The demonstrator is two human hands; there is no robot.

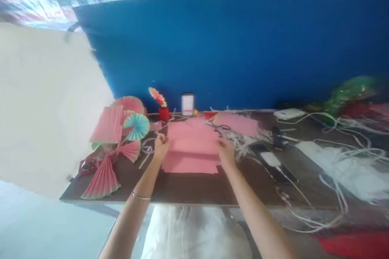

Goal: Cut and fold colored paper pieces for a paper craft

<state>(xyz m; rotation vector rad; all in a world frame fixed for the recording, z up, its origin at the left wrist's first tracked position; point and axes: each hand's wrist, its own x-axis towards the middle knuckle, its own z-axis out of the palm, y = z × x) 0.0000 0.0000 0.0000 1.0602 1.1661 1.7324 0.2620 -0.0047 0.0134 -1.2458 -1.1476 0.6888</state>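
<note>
A stack of pink paper sheets point(191, 145) lies on the dark brown table point(194, 190) in front of me. My left hand point(161, 145) is at the sheets' left edge, fingers curled into a fist; what it grips is too small to make out. My right hand point(225, 150) rests on the right edge of the pink paper, fingers bent down onto it; blur hides their exact pose. Scissors point(220, 129) lie just beyond my right hand, on the paper's far right corner.
Folded pink and teal paper fans point(121, 137) are piled at the table's left. A red cup with a paper fan point(163, 109) stands by the blue wall point(231, 44). White paper strips, cables point(334, 158) and a phone point(275, 166) crowd the right side.
</note>
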